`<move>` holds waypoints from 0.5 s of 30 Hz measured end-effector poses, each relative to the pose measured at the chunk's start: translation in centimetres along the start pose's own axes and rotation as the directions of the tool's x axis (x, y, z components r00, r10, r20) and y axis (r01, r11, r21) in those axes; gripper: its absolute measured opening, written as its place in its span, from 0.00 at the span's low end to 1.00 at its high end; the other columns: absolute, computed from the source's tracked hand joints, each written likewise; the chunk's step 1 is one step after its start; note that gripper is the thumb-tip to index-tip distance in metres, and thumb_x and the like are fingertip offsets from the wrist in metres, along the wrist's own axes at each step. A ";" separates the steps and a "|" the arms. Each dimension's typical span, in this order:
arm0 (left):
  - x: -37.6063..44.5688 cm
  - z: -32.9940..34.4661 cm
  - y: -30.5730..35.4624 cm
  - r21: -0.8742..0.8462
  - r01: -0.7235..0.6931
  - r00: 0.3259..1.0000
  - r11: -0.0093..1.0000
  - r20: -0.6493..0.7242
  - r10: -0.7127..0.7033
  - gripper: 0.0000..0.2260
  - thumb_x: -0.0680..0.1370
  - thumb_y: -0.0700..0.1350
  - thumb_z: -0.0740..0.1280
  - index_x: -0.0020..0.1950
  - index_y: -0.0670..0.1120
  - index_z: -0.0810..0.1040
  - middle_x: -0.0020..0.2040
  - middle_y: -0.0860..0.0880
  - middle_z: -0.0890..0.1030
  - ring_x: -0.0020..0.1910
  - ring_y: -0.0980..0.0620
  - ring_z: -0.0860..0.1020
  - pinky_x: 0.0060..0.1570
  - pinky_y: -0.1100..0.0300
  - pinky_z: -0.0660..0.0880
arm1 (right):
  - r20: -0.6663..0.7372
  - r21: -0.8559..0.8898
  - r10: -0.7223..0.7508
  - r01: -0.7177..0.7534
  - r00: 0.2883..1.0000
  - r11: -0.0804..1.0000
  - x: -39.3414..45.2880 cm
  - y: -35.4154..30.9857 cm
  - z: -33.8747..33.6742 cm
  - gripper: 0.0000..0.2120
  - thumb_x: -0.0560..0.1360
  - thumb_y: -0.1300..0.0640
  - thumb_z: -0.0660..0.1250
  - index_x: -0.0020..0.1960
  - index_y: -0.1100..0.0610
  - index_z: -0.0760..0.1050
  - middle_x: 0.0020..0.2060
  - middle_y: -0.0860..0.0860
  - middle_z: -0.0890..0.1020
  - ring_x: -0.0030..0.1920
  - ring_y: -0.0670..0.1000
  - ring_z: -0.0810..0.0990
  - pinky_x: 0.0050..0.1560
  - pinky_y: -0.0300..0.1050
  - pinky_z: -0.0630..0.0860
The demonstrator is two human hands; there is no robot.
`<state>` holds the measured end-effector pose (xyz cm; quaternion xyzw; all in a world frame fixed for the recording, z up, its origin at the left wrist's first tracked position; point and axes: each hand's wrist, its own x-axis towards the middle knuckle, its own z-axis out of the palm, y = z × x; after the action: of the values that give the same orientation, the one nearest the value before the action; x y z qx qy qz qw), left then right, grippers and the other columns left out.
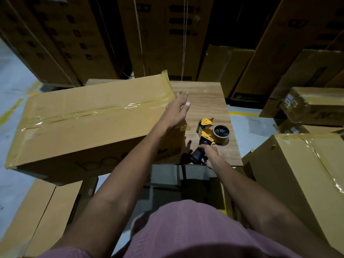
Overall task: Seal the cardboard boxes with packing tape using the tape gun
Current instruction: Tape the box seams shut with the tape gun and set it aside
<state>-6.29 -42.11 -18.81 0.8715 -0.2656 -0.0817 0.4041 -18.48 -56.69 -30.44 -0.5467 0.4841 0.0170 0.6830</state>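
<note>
Right now the person's right hand (pixel 209 154) grips the black handle of the yellow tape gun (pixel 208 136), fingers curled round it near the front edge of the wooden table (pixel 202 101). The gun rests on the tabletop, its roll of brown tape (pixel 221 135) to the right of the yellow frame and its nose pointing away from the person.

The left hand (pixel 176 110) reaches forward with its fingers straight and slightly spread, holding nothing, over the right end of the large cardboard box (pixel 89 127); whether the palm touches the cardboard cannot be told. This box lies lengthwise across the left part of the table and overhangs its left side. A glossy strip of tape runs along the box's top seam, and more tape wraps both ends (a loose tab sticks out at the near right corner, just beside the gun).

To the right, off the table, stands another taped box (pixel 297 179), with further taped cartons (pixel 314 107) behind it. A plain box (pixel 37 211) sits low on the left. Tall stacked cartons (pixel 74 38) fill the dark background, and the person's pink garment (pixel 186 229) shows at the bottom.
</note>
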 end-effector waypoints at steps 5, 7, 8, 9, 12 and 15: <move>-0.2 0.1 0.1 0.069 0.017 0.970 0.997 -0.243 0.000 0.21 0.84 0.41 0.59 0.78 0.39 0.66 0.73 0.40 0.72 0.69 0.41 0.72 0.72 0.51 0.67 | -0.212 -0.158 -0.110 0.077 0.971 0.984 0.8 -2.4 1.9 0.27 0.71 0.49 0.69 0.66 0.61 0.73 0.64 0.57 0.78 0.60 0.62 0.77 0.61 0.54 0.75; 0.0 0.2 -0.4 0.132 0.087 0.950 0.987 -0.310 -0.042 0.21 0.82 0.40 0.61 0.76 0.40 0.69 0.68 0.41 0.75 0.65 0.42 0.74 0.69 0.46 0.70 | -0.165 -0.177 -0.278 0.249 0.946 0.952 -3.4 -4.5 3.0 0.31 0.70 0.46 0.65 0.70 0.59 0.73 0.64 0.56 0.77 0.64 0.60 0.76 0.65 0.54 0.72; 0.1 0.3 -0.7 0.158 0.141 0.939 0.977 -0.335 -0.081 0.19 0.82 0.40 0.61 0.73 0.42 0.71 0.65 0.42 0.77 0.64 0.43 0.74 0.67 0.45 0.71 | -0.101 -0.151 -0.358 0.342 0.928 0.928 -5.5 -5.4 3.6 0.29 0.73 0.47 0.63 0.72 0.58 0.72 0.64 0.54 0.76 0.65 0.57 0.75 0.66 0.53 0.70; 0.2 0.3 -1.0 0.189 0.182 0.930 0.965 -0.352 -0.106 0.15 0.81 0.41 0.62 0.68 0.44 0.74 0.62 0.44 0.79 0.62 0.43 0.76 0.66 0.44 0.72 | -0.022 -0.146 -0.437 0.430 0.899 0.891 -7.5 -6.2 4.0 0.26 0.78 0.50 0.62 0.74 0.57 0.70 0.68 0.54 0.75 0.68 0.55 0.72 0.68 0.52 0.68; 0.3 -0.1 -1.2 0.342 0.203 0.927 0.918 -0.368 -0.068 0.06 0.80 0.42 0.63 0.54 0.46 0.78 0.49 0.45 0.83 0.50 0.43 0.80 0.53 0.45 0.78 | 0.194 -0.240 -0.596 0.627 0.779 0.742 -10.4 -7.0 4.6 0.22 0.86 0.58 0.56 0.80 0.56 0.64 0.78 0.53 0.68 0.77 0.52 0.65 0.78 0.51 0.61; 1.1 -1.7 -1.4 0.467 0.202 0.936 0.861 -0.352 -0.029 0.07 0.82 0.46 0.65 0.51 0.45 0.82 0.43 0.43 0.84 0.44 0.41 0.80 0.47 0.49 0.78 | 0.355 -0.356 -0.583 0.682 0.731 0.639 -11.0 -6.4 4.8 0.23 0.87 0.57 0.55 0.82 0.56 0.61 0.79 0.54 0.68 0.79 0.54 0.64 0.77 0.48 0.60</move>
<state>-4.16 -40.82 -18.68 0.9613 -0.1521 0.1133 0.1998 -17.72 -50.02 -18.55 -0.8231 0.1680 -0.0524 0.5399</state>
